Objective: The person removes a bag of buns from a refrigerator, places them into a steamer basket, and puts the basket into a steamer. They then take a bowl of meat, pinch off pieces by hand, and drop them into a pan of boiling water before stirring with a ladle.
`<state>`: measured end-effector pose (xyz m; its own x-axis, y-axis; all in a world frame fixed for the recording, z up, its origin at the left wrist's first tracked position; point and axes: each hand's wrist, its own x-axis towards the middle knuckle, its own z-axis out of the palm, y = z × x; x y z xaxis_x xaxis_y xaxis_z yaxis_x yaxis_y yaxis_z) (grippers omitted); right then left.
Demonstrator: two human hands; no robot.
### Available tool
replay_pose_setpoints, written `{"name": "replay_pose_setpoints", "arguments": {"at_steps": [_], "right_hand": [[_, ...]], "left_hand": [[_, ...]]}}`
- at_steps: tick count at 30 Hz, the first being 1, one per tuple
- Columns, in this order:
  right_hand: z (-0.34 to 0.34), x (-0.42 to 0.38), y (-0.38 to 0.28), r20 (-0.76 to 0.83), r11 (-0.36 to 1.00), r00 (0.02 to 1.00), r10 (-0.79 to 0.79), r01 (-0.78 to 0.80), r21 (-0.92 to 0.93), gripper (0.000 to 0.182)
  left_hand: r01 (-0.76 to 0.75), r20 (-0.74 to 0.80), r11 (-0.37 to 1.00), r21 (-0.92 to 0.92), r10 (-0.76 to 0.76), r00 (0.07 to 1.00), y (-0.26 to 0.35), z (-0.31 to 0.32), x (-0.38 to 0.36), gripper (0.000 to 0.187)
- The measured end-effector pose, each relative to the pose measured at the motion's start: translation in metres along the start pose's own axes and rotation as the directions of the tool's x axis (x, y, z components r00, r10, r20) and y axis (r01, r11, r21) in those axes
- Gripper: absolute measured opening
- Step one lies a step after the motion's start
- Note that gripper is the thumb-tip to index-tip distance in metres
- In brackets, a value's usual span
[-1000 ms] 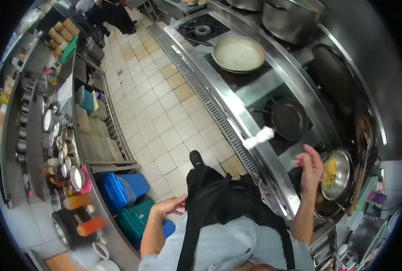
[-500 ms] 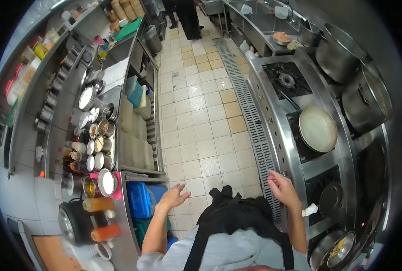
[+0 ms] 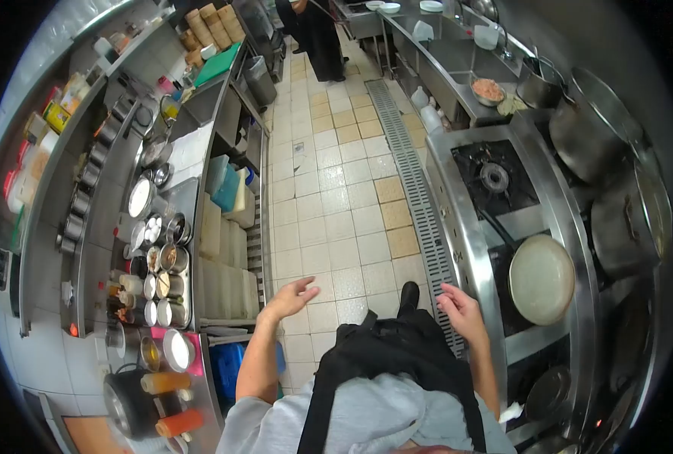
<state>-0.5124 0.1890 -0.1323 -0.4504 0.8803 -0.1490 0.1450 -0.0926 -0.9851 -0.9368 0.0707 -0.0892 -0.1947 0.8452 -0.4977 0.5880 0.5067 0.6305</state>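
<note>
My left hand (image 3: 291, 297) hangs in front of me over the tiled floor, palm inward, with the fingers loosely stretched and nothing in it. Held out on the other side, my right hand (image 3: 461, 312) also carries nothing; its fingers are slightly bent and apart. It is beside the front edge of the stove (image 3: 458, 219), not visibly touching it. The nearest pan to that hand is a pale frying pan (image 3: 542, 280) with a dark handle, resting on a burner. Beyond it an uncovered gas burner (image 3: 495, 177) shows.
At left, a counter holds metal containers (image 3: 171, 312), an orange bottle (image 3: 180, 423) and a black cooker (image 3: 128, 405). Large stockpots (image 3: 590, 125) stand at right. A floor grate (image 3: 405, 155) runs along the stove. Ahead stands a person in dark clothes (image 3: 317, 38).
My view has moved forward along the aisle: the stove, frying pan and left counter items sit lower in view. One dark shoe now shows ahead of my apron. Both hands stay free.
</note>
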Motion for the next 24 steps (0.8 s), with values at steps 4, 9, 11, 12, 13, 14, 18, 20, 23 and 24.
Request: {"name": "replay_pose_setpoints", "arguments": {"at_steps": [4, 9, 11, 12, 13, 14, 18, 20, 23, 24], "right_hand": [[-0.008, 0.099, -0.002, 0.087, 0.988, 0.995, 0.057, -0.068, 0.138, 0.037], [0.006, 0.238, -0.026, 0.256, 0.993, 0.966, 0.041, -0.069, 0.1, 0.04], [0.016, 0.284, -0.033, 0.306, 0.997, 0.952, 0.024, -0.044, 0.058, 0.041], [0.022, 0.305, -0.041, 0.34, 0.999, 0.94, 0.023, -0.034, 0.026, 0.041], [0.028, 0.324, -0.046, 0.372, 1.0, 0.928, 0.027, -0.026, -0.009, 0.04], [0.037, 0.342, -0.046, 0.39, 0.998, 0.918, 0.069, -0.069, -0.016, 0.04], [0.077, 0.413, -0.025, 0.474, 0.977, 0.855, 0.213, -0.202, -0.073, 0.043], [0.094, 0.457, -0.005, 0.509, 0.956, 0.812, 0.285, -0.205, -0.209, 0.043], [0.134, 0.522, -0.032, 0.489, 0.901, 0.771, 0.409, -0.255, -0.352, 0.043], [0.146, 0.545, -0.049, 0.503, 0.892, 0.783, 0.366, -0.142, -0.428, 0.046]], "left_hand": [[0.26, -0.297, 0.965, -0.034, -0.258, 0.919, -0.142, 0.013, 0.029, 0.06], [0.657, -0.052, 0.694, -0.295, -0.698, 0.714, -0.213, 0.091, -0.044, 0.065], [0.671, 0.105, 0.606, -0.428, -0.704, 0.703, -0.234, 0.138, -0.069, 0.07], [0.705, 0.103, 0.614, -0.356, -0.724, 0.682, -0.264, 0.176, -0.074, 0.071], [0.734, 0.103, 0.618, -0.283, -0.741, 0.663, -0.282, 0.206, -0.073, 0.072], [0.736, 0.124, 0.609, -0.296, -0.74, 0.662, -0.287, 0.222, -0.066, 0.072], [0.819, 0.343, 0.303, -0.488, -0.796, 0.498, -0.271, 0.194, -0.003, 0.074], [0.759, 0.398, 0.277, -0.589, -0.718, 0.571, -0.232, 0.102, 0.063, 0.08], [0.684, 0.149, 0.459, -0.567, -0.759, 0.633, -0.269, 0.037, 0.156, 0.077], [0.634, 0.085, 0.47, -0.614, -0.76, 0.645, -0.271, 0.006, 0.188, 0.076]]}}
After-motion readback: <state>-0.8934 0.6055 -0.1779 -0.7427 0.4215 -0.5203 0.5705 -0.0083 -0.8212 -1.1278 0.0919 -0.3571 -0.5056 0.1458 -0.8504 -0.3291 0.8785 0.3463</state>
